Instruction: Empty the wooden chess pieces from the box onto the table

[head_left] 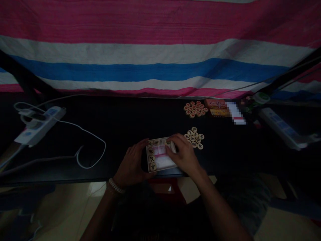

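Observation:
An open shallow box (163, 169) lies at the table's front edge. Round Chinese chess pieces (151, 158) with dark characters line its left side and part of its far side. A white packet with pink stripes (163, 161) covers the rest of its bottom. My left hand (134, 164) is curved around the box's left side, gripping it. My right hand (184, 154) reaches over the box's far right corner, its fingers closed at a piece (168, 142) partly hidden by them. Beside it lies a loose group of dark-lettered pieces (194, 137).
Red-lettered pieces (195, 109) lie farther back, left of an orange-red box (217, 107). A power strip with cables (41, 125) is on the left, another power strip (282, 129) on the right. A striped sheet (160, 70) hangs behind the black table (120, 120).

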Motion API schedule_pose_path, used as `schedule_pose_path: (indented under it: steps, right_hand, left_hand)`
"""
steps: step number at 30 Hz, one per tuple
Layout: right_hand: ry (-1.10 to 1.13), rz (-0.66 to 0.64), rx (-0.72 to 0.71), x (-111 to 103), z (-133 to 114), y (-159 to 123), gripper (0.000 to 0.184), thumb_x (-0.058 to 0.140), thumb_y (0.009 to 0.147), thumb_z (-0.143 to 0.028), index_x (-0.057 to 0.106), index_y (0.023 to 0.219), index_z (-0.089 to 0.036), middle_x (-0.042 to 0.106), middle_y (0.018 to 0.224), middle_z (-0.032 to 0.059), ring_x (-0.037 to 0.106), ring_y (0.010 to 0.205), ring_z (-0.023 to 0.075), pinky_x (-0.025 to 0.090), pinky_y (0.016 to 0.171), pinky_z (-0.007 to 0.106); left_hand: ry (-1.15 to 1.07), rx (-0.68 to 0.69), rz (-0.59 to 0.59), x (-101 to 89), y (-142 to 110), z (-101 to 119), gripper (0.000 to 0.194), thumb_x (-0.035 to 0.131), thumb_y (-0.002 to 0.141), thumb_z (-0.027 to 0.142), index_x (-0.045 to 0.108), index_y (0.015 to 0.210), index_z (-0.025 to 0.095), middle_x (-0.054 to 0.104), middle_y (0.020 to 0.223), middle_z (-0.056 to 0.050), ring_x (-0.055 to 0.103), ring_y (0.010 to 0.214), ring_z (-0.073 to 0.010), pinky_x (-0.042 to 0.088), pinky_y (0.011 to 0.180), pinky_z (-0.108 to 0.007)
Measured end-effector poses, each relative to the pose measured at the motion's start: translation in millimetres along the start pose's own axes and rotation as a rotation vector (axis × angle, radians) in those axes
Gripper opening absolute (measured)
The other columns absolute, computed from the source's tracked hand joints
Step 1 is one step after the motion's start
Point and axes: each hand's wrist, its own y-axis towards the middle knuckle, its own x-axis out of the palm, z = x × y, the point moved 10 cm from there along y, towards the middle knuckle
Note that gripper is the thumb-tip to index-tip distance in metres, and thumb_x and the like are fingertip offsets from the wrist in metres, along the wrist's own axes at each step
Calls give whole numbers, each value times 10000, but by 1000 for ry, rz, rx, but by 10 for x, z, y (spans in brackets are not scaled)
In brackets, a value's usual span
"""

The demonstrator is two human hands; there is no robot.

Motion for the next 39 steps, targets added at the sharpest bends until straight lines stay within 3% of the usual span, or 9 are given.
schedule_pose_path:
  steps: [3,5,9,15,20,24,30,34,39]
  right_hand:
    - [-116,152,74,-404,350,109,238,665,937,-235,737,1164,-217,724,1101,98,669,1031,277,544,932,442]
    - [-187,157,121,-503,599,185,305,656,933,-257,749,1220,-212,729,1115,110,659,1041,295,531,940,462]
    - [-270,38,147,-388,908,255,312,627,945,-276,776,1210,-205,723,1083,107,644,1034,288,489,980,480]
    - [-350,-12,141,-289,968,194,308,615,951,-287,791,1193,-219,667,1131,122,584,1026,296,468,958,490]
    - [-355,22,137,-348,872,151,295,618,973,-331,784,1199,-240,620,1262,132,548,1099,325,478,964,524]
    - [-261,58,69,-322,518,99,260,643,978,-326,755,1199,-244,614,1292,124,565,1161,328,484,1010,544]
    - [-126,-195,-76,296,-186,38,231,602,1018,-231,707,1223,-216,676,1197,114,617,1086,284,555,960,477]
    - [-323,-249,-13,630,-260,66,172,581,1021,-178,725,1114,-177,702,1098,135,632,1039,300,569,948,483]
    - [-315,-173,55,652,-266,77,143,582,1013,-151,716,1004,-199,715,1031,127,643,1014,292,575,926,455]
  left_hand:
    - [4,-1,0,-4,3,5,1177,976,638,377,273,1575,257,486,1600,-198,534,1424,-431,465,1136,-607]
    - [5,1,2,-10,6,11,1169,972,643,372,274,1574,259,489,1597,-198,536,1422,-431,461,1139,-613]
    - [-4,6,9,-16,9,13,1154,966,649,370,282,1571,258,495,1592,-196,544,1413,-426,464,1134,-612]
    - [-8,2,10,-13,7,5,1157,969,637,382,295,1568,249,492,1596,-201,547,1411,-423,472,1125,-608]
    - [-5,4,14,-22,12,17,1152,966,641,407,298,1566,251,501,1590,-198,555,1403,-421,470,1123,-612]
    - [-11,3,10,-17,10,10,1158,961,651,408,285,1578,254,489,1602,-199,544,1420,-424,475,1119,-600]
    - [-12,8,18,-9,-1,-2,1170,969,646,440,289,1579,249,492,1595,-202,538,1424,-431,467,1129,-606]
    - [-14,9,26,-29,3,16,1147,960,656,394,294,1580,258,498,1591,-194,538,1423,-426,473,1125,-601]
    - [-24,18,27,-38,3,30,1152,958,658,378,279,1581,263,505,1578,-190,535,1425,-418,469,1136,-602]
